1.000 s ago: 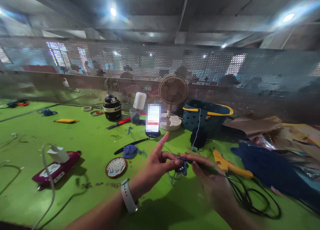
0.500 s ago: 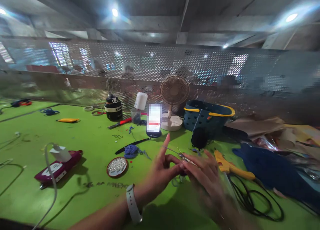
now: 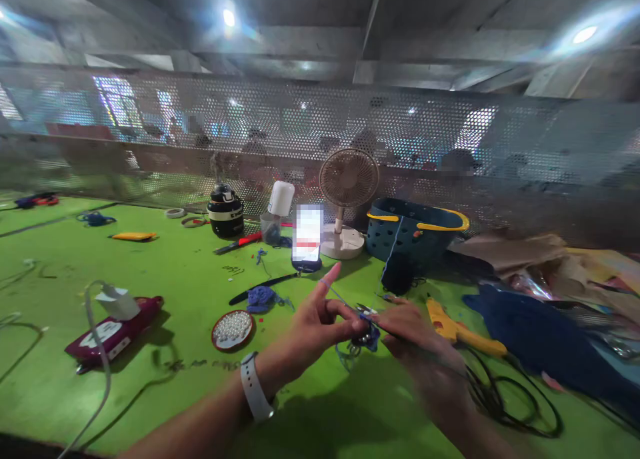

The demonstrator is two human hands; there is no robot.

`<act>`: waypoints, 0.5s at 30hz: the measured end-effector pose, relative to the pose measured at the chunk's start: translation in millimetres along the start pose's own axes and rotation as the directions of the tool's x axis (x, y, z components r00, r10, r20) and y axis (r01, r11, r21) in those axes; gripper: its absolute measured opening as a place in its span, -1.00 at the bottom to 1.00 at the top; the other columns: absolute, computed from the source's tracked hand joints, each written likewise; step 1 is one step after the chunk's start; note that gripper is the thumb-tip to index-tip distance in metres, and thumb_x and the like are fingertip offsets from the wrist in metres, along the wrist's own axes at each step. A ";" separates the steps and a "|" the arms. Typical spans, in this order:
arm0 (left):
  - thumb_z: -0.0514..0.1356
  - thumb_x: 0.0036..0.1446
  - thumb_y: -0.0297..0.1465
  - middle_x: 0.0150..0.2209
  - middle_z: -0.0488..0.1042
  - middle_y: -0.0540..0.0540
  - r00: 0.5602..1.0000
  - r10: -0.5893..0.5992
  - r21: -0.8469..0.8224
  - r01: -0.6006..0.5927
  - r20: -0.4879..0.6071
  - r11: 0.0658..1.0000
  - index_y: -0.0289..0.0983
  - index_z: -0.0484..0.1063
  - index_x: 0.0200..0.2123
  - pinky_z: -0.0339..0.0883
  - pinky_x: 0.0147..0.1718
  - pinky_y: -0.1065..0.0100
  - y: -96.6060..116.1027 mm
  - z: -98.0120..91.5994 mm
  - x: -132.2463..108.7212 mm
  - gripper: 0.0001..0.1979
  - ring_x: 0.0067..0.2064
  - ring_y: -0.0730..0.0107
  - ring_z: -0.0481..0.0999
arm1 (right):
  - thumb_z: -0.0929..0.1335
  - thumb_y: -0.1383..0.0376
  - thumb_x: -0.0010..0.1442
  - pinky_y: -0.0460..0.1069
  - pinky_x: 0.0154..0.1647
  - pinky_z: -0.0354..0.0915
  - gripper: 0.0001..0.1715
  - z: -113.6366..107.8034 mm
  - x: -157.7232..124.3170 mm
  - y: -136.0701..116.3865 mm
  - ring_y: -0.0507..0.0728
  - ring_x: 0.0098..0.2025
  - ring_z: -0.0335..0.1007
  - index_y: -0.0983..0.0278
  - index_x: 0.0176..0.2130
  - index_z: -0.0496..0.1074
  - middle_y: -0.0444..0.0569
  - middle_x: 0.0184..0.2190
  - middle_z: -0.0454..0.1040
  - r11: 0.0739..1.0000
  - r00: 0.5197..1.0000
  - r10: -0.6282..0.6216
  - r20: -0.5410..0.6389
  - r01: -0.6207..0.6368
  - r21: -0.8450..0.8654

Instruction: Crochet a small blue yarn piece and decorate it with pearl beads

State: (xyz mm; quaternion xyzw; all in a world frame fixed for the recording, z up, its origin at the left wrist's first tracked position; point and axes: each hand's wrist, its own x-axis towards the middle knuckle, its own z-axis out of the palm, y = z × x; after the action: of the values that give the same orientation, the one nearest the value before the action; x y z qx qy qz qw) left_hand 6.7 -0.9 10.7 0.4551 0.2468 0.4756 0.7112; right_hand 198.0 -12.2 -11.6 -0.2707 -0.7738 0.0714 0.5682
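Observation:
My left hand [image 3: 320, 332] pinches a small piece of blue crochet work [image 3: 370, 340] between thumb and fingers, its index finger raised with yarn [image 3: 334, 290] running from it to the work. Small shiny bits show on the piece, and pale loops [image 3: 349, 358] hang below. Close on its right, my right hand [image 3: 420, 346] is closed around a thin crochet hook [image 3: 367, 310], whose tip is at the work and too blurred to make out. A dish of white beads [image 3: 233, 329] and a bundle of blue yarn [image 3: 261, 299] lie to the left.
A phone [image 3: 307, 236] stands ahead, by a fan [image 3: 349, 179] and a dark blue basket [image 3: 415, 229]. Black yarn [image 3: 399, 272] sits before the basket. To the right are a yellow glue gun [image 3: 465, 329] and dark blue cloth [image 3: 545, 346]; a purple power strip [image 3: 117, 332] lies left.
My right hand has drawn slightly right, its fingers curling in, and more of the blue crochet piece shows. My left hand keeps its pinch and raised index finger. The view has shifted slightly.

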 end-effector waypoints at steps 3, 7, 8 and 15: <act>0.42 -0.08 -0.51 -0.45 0.49 0.03 1.000 -0.013 0.053 0.012 0.027 0.999 -0.24 -0.23 0.37 0.34 -0.26 0.32 -0.4 1.5 -0.7 0.10 -0.37 0.44 0.49 | 0.38 0.29 0.24 0.13 -0.01 0.33 -0.82 3.8 -0.2 -4.0 0.15 -0.23 0.53 0.06 -0.16 0.54 -0.14 -0.30 0.62 0.988 0.990 0.142 -0.006 -0.142 0.058; 0.39 -0.03 -0.49 -0.45 0.51 0.01 0.996 0.071 0.141 -0.063 -0.049 0.988 -0.26 -0.34 0.37 0.35 -0.26 0.29 -7.3 3.4 -0.2 0.12 -0.36 0.40 0.49 | 0.37 0.40 0.21 0.14 0.09 0.27 -0.77 6.9 -3.2 -6.5 0.13 -0.24 0.53 0.13 -0.15 0.53 -0.10 -0.27 0.61 0.990 0.999 0.039 -0.019 -0.041 -0.136; 0.38 -0.02 -0.49 -0.45 0.51 0.01 0.995 0.086 0.122 -0.078 -0.059 0.990 -0.27 -0.36 0.37 0.35 -0.27 0.30 -9.7 4.0 -0.1 0.12 -0.37 0.41 0.49 | 0.36 0.42 0.22 0.16 0.14 0.21 -0.74 7.0 -4.8 -6.1 0.12 -0.22 0.53 0.15 -0.12 0.52 -0.08 -0.25 0.61 0.975 0.999 -0.043 -0.007 0.040 -0.219; 0.39 -0.05 -0.56 -0.43 0.55 0.00 0.997 -0.029 -0.102 0.036 0.076 0.994 -0.27 -0.24 0.37 0.34 -0.24 0.31 -13.6 -0.5 0.3 0.07 -0.36 0.42 0.53 | 0.35 0.42 0.24 0.20 0.19 0.12 -0.67 2.2 -7.9 -2.7 0.13 -0.14 0.48 0.13 -0.03 0.49 -0.03 -0.18 0.60 0.834 0.941 -0.332 0.066 0.325 -0.446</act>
State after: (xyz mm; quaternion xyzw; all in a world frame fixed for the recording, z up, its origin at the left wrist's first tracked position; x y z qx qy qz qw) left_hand 12.6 -2.3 -1.5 0.4310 0.2025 0.4588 0.7502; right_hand 196.6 -18.0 -17.9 -0.2586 -0.7999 -0.2101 0.4991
